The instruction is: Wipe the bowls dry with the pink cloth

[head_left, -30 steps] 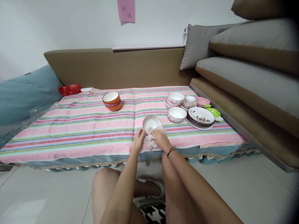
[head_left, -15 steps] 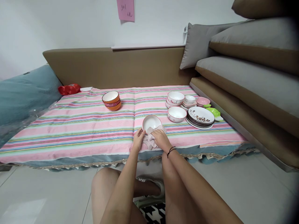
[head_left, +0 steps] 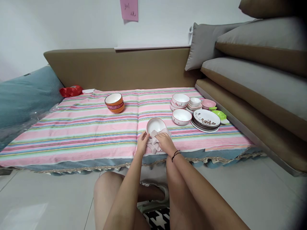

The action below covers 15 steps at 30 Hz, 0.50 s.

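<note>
A white bowl (head_left: 155, 125) with a red rim is tilted toward me at the near edge of the striped cloth (head_left: 83, 127). My left hand (head_left: 142, 143) grips its near left rim. My right hand (head_left: 165, 142) presses a pale pink rag (head_left: 154, 145) against the bowl's near side, fingers closed on the rag. Both forearms reach out over my knees.
Stacked orange bowls (head_left: 114, 103) stand further back on the left. To the right are white bowls (head_left: 181, 116), small saucers (head_left: 194, 103), a pink dish (head_left: 208, 103), a green dish (head_left: 221, 116) and a plate stack (head_left: 206, 120). Sofa cushions (head_left: 254, 80) rise on the right; a red bag (head_left: 70, 91) lies far left.
</note>
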Available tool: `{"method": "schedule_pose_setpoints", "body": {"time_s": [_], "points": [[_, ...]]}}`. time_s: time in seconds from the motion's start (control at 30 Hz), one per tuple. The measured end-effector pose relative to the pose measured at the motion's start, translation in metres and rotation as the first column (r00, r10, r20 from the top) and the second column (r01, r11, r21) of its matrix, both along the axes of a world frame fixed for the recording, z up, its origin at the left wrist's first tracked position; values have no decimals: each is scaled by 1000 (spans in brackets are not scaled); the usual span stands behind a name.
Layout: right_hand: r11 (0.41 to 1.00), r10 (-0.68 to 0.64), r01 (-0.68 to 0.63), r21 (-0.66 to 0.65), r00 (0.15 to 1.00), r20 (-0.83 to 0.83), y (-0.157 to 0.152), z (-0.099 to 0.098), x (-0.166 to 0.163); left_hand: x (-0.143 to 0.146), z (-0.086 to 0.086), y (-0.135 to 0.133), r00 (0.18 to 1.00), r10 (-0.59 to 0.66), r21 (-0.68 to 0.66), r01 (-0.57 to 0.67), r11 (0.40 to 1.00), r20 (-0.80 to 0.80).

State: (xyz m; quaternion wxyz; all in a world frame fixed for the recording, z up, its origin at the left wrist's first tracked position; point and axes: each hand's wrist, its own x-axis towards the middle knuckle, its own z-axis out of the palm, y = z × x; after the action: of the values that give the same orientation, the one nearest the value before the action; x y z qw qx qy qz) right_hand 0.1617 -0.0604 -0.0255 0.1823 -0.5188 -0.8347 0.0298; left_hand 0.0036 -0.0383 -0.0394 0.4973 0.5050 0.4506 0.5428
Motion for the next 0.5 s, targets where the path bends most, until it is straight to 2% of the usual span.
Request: {"method": "schedule_pose_setpoints", "body": {"time_s": [0.5], "points": [[1000, -6, 6, -11, 1000, 12, -1, 4, -1, 1, -4, -1, 1000, -21, 44, 22, 999, -13]]}}
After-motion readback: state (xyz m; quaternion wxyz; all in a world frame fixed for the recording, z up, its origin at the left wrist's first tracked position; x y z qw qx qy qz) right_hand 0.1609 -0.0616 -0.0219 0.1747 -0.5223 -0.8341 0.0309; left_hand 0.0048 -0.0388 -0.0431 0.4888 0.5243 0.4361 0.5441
